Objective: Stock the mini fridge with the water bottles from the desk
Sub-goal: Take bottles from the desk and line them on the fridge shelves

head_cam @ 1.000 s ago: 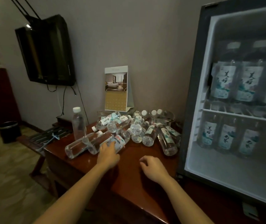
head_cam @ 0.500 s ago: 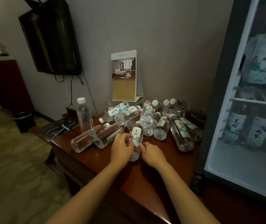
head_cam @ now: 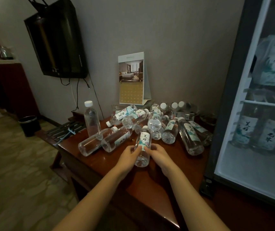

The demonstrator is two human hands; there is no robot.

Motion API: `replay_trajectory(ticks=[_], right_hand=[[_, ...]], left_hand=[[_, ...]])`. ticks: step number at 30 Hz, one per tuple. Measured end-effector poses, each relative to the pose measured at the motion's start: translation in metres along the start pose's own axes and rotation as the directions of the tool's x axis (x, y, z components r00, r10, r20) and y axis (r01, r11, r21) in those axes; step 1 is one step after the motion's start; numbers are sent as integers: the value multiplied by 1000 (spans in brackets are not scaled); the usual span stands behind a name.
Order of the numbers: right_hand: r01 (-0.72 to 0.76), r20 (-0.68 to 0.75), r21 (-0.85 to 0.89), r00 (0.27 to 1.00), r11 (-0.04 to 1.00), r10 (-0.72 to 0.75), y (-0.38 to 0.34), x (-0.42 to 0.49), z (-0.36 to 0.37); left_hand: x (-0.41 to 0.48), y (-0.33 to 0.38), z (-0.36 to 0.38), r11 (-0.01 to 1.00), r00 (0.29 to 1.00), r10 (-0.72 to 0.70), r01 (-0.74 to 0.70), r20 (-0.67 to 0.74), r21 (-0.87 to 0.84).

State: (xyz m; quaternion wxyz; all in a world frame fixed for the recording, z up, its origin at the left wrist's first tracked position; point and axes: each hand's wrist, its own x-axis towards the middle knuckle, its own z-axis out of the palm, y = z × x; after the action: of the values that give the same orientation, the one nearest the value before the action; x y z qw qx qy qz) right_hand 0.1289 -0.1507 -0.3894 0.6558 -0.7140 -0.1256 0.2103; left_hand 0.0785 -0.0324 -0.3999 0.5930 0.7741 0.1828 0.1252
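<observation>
Clear bottles with white caps and white-and-teal labels bearing black script, on a glossy reddish-brown worktop, beside a black-framed fridge with white interior, against a grey wall.

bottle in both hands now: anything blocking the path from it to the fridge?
Nothing visible does. The held bottle sits between the left hand and right hand, nearer than the pile. The bare desk lies between it and the open mini fridge, whose lower shelf front looks free.
</observation>
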Motion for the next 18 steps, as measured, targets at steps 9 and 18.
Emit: replay_trajectory(ticks=[9, 18], right_hand=[[53, 55, 80, 997, 995, -57, 0, -30, -4], [161, 64, 93, 984, 983, -167, -13, -70, -22]], left_hand=[[-36, 1, -2, 990, 999, 28, -21, 45, -140], [-75, 17, 4, 983, 979, 184, -182, 91, -25]])
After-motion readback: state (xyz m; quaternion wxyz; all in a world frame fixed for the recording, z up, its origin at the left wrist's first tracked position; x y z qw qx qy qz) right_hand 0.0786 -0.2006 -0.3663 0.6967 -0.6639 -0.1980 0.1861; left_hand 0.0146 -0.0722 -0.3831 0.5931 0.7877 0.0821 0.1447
